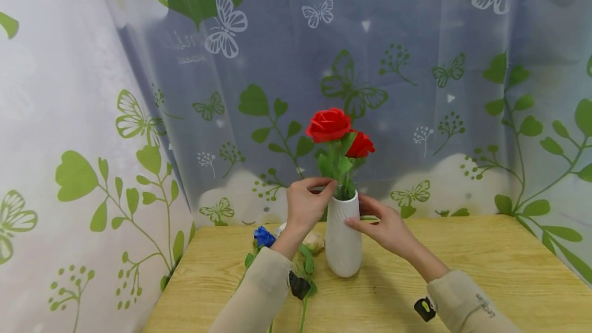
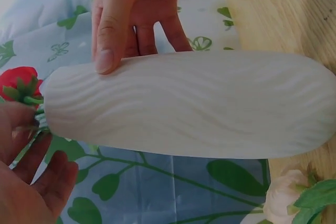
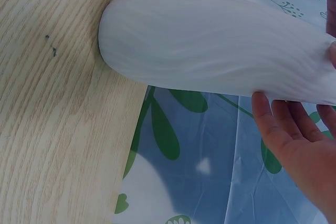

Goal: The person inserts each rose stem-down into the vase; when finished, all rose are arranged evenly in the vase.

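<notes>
A white vase [image 1: 343, 240] with a wavy ribbed surface stands upright on the table. Two red roses rise from its mouth, a fuller one [image 1: 329, 125] on the left and another [image 1: 361, 145] lower on the right. At the rim, my left hand [image 1: 306, 203] pinches a green stem between thumb and fingers; the exact grip is partly hidden. My right hand [image 1: 388, 227] holds the vase's upper right side. Its thumb [image 2: 107, 59] lies against the near wall, while the other fingers [image 3: 270, 121] reach round the side.
Left of the vase, a blue rose [image 1: 264, 237] and a cream flower [image 1: 314, 241] lie on the wooden table [image 1: 485, 271], their stems running toward the front edge. Behind stands a curtain [image 1: 277, 66] printed with leaves and butterflies. Black devices [image 1: 424, 309] sit at both wrists.
</notes>
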`<state>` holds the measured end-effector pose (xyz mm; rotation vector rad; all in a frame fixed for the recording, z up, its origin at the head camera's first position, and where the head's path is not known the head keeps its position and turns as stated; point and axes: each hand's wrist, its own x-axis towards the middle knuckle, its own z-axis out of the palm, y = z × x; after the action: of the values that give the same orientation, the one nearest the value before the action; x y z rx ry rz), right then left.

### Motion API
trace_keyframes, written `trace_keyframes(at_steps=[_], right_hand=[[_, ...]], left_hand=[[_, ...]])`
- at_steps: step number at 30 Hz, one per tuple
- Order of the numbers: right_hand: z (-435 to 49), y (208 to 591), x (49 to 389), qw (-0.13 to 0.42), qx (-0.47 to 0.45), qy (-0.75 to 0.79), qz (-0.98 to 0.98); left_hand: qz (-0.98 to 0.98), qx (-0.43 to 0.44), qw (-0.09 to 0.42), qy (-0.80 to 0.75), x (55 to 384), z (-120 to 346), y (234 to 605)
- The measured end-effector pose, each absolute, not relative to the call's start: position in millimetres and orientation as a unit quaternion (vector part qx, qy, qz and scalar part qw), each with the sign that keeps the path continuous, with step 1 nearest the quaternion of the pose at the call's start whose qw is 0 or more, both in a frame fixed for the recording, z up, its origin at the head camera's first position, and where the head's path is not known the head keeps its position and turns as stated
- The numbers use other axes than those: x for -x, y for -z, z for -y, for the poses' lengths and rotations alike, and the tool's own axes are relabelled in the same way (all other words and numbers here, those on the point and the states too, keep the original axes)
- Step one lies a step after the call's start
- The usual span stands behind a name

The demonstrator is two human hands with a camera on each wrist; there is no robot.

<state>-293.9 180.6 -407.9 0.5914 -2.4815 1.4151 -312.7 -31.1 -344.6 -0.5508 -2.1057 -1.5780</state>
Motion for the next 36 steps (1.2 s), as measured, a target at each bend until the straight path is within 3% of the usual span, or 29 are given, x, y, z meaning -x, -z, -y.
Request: trace_keyframes(at_steps=[13, 26, 36], right_hand=[[-180, 407, 295, 0.110, -0.200, -0.485, 0.844], [-179, 406, 294, 0.104, -0.199, -0.487, 0.844], [-180, 407, 293, 0.104, -0.200, -0.487, 0.844]], left_hand=[[0.762, 0.211, 0.252, 0.558, 314, 36, 346], [0.743, 0.208, 0.236, 0.591, 314, 66, 365], [0.745, 0.149, 0.201, 0.619, 310, 104, 384]])
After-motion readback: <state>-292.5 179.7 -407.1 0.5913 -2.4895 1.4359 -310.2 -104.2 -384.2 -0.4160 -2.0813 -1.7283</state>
